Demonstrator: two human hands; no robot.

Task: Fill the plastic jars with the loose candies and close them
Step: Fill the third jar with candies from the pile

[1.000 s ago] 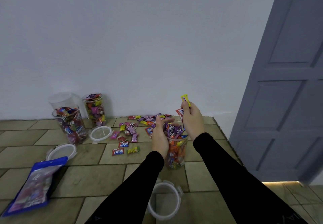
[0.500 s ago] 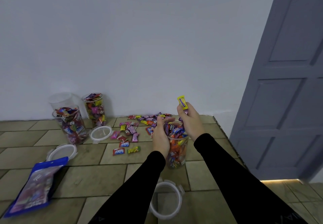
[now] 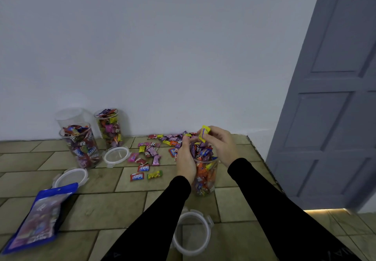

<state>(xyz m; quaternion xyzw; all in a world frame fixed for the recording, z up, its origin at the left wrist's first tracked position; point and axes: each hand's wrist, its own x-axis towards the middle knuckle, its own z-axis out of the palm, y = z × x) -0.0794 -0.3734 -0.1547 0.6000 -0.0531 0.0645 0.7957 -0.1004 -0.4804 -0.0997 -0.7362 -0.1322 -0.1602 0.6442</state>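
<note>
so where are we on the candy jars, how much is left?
Done: two jars by the wall and the front jar look full. In hand: right hand pinches a yellow candy over the front jar, which the left hand holds. Left: loose candies remain, one jar looks empty, three lids are off.

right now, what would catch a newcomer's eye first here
The yellow candy pinched in the right hand, just above the brimming plastic jar that the left hand steadies at centre. Next, the bright loose candies strewn over the tiled surface to its left, and the blue candy bag lying at lower left.
</note>
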